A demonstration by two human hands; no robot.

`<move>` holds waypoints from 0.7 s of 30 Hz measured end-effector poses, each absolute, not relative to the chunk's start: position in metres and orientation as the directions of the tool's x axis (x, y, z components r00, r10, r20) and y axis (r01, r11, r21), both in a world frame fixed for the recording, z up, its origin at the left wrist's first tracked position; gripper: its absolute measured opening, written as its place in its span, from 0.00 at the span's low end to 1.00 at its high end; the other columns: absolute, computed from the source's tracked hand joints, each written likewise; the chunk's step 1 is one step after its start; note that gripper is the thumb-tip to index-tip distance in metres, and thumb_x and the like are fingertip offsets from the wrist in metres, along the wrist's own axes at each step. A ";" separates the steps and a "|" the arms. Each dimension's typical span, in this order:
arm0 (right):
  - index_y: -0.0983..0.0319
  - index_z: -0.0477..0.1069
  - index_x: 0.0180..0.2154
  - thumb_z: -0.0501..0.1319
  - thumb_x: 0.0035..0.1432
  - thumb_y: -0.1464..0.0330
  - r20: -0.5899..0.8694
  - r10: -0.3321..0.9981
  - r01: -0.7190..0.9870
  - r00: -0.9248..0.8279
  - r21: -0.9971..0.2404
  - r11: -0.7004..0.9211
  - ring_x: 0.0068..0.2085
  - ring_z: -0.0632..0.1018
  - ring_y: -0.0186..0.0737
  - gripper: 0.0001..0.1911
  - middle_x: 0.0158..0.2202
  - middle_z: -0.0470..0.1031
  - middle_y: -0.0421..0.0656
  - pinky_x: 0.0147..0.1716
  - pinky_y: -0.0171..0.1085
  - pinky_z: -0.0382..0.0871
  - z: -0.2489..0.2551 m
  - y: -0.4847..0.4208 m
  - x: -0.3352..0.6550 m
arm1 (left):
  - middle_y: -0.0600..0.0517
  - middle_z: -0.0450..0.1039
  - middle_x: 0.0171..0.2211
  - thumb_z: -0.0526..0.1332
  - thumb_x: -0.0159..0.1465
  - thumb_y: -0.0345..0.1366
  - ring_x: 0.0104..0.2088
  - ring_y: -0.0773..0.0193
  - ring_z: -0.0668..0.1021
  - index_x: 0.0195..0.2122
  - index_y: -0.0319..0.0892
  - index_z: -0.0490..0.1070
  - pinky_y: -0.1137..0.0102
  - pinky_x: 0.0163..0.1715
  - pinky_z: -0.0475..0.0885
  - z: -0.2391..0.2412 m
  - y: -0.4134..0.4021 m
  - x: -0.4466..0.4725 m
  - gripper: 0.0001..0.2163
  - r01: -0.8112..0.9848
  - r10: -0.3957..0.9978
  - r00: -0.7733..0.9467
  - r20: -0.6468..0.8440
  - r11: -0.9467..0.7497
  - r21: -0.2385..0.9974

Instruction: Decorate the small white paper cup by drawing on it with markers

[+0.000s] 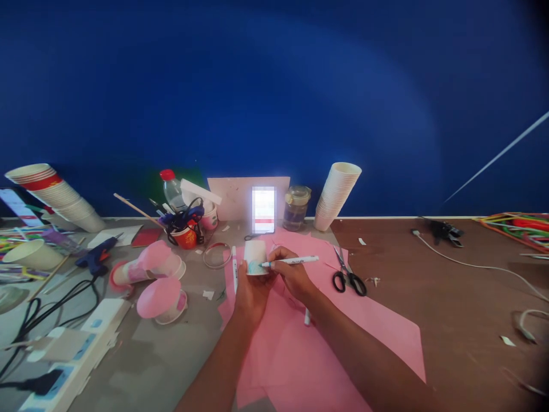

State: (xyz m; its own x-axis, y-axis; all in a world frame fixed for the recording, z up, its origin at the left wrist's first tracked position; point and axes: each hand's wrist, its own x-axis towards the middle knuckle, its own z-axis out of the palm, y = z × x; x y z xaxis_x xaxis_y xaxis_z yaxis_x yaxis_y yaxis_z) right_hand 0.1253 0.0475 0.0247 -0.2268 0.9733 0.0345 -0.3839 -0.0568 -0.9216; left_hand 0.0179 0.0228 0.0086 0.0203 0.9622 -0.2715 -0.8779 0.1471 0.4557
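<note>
My left hand (251,297) grips a white paper cup (256,252) from below and the left side. Blue-green marks show on the lower part of the cup's wall. A white acrylic marker (300,260) is pinched in my right hand (294,277), its tip at the coloured patch. Beneath both hands lie overlapping pink paper sheets (343,343). Another white marker (234,269) rests just left of the cup, and part of a white pen (307,316) shows below my right wrist. Black-handled scissors (349,280) lie on the paper to the right.
Behind the cup stand a lit phone (263,209), a lidded glass jar (297,207) and a tall cup stack (338,194). Pink paper-covered cups (160,297), a blue glue gun (96,257) and a power strip (77,355) occupy the left. A white cable (467,263) crosses the right.
</note>
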 end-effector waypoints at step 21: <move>0.60 0.70 0.25 0.65 0.44 0.70 0.046 0.944 -0.281 -0.326 -0.958 -0.050 0.25 0.73 0.35 0.05 0.23 0.71 0.36 0.27 0.35 0.68 0.027 0.047 0.129 | 0.49 0.78 0.29 0.65 0.58 0.43 0.28 0.65 0.77 0.33 0.37 0.75 0.70 0.33 0.72 0.009 0.023 0.021 0.12 -0.881 0.964 -0.013 -0.264 0.114 0.460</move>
